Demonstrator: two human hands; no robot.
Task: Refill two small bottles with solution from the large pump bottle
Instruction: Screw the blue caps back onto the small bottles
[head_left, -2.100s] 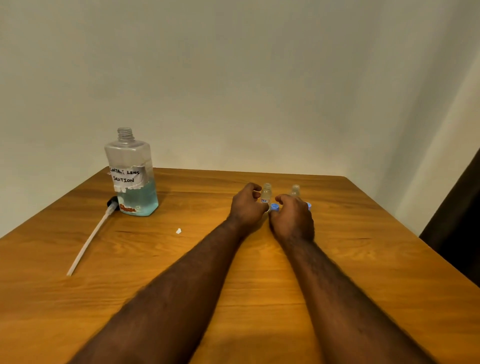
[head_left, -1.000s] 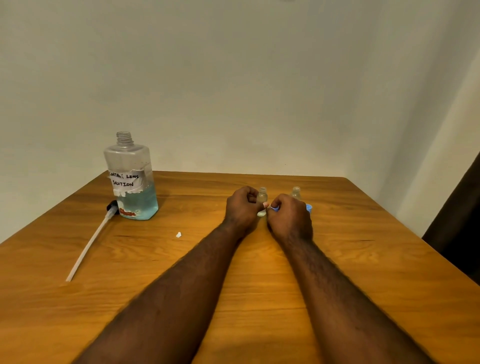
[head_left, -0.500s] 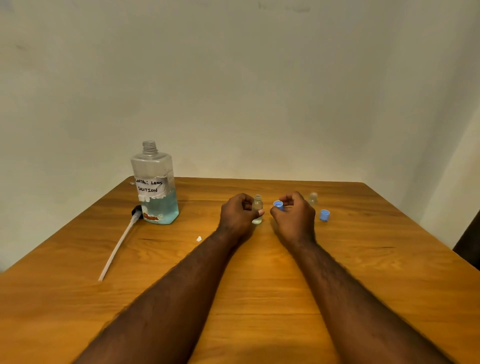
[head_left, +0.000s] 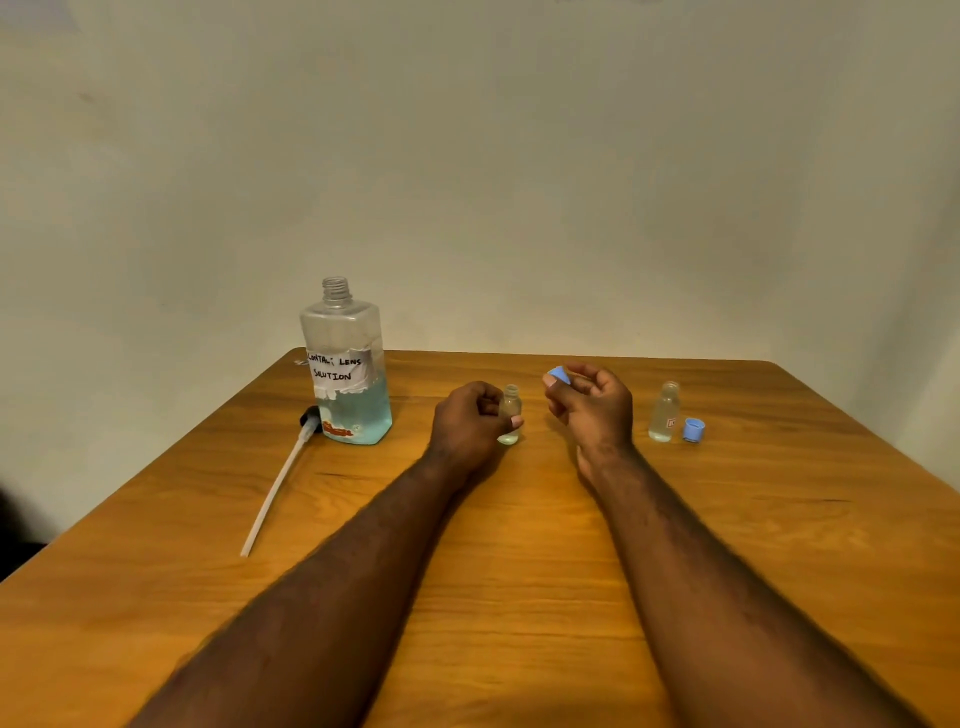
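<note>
**Two bare hands holding a small bottle and a blue cap over a wooden desk**

A plain pale wall (head_left: 467, 156) is filling the upper half of the view. Below it, a wooden desk (head_left: 519, 545) is stretching toward the viewer, and two bare forearms are reaching across it.

The large bottle (head_left: 345, 374) is standing upright at the far left of the desk, with no top on its neck. It is holding blue liquid in its lower part, and a handwritten label is reading "Contact lens solution". The pump (head_left: 275, 488) is lying on the desk just beside the bottle, its long white tube pointing toward the viewer.

The left hand (head_left: 470, 423) is resting on the desk near the centre, its fingers curling around a small clear bottle (head_left: 510, 415) that is standing upright and open. The right hand (head_left: 592, 405) is hovering just to the right, its fingers pinching a blue cap (head_left: 559, 375) at their tips.

Further right, a second small bottle (head_left: 664, 413) is standing upright and open, with another blue cap (head_left: 693, 430) sitting just beside it on the desk.
</note>
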